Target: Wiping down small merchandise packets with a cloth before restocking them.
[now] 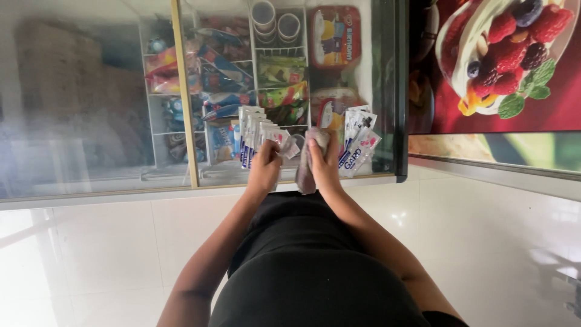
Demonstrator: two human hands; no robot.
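Two hands working over small sachets on the glass lid of a chest freezer

The left hand (264, 165) is closed on a small white sachet (284, 144), beside a fanned row of white-and-blue sachets (251, 134) that seem to rest on the glass lid (91, 109), likely spread so each one shows; the right hand (324, 163) grips a crumpled greyish cloth (307, 172), with more sachets (358, 142) just beside it. Under the glass, white wire baskets (151, 121) keep wrapped ice lollies (281, 94), stacked cups (275, 24) and a red tub (334, 36) in separate compartments
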